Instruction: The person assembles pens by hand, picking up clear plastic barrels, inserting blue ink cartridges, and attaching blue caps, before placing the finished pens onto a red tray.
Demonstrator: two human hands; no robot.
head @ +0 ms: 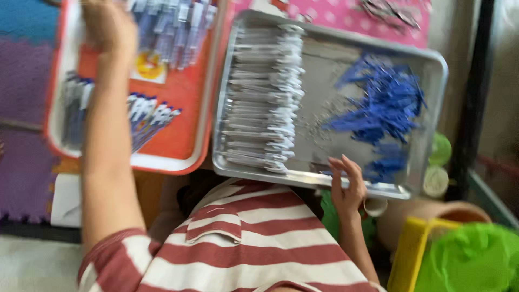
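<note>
- Metal tray [432, 65] carries a column of grey-white pen barrels [265, 100] at its left and a heap of blue pen parts [386, 105] at its right.
- Right hand [346, 186] rests on the tray's near rim, fingers [338, 173] spread, gripping nothing.
- Left hand [108, 24] reaches over the orange tray [178, 146] of assembled pens [148, 116]; blur hides its grip.
- Step, as judged: assembly, between pieces. The next pick calls for one barrel.
- Barrels lie with their long axes left-right, white ends toward the blue parts.

Home workspace (foam mats [21, 108], pen-part trays [330, 186])
</note>
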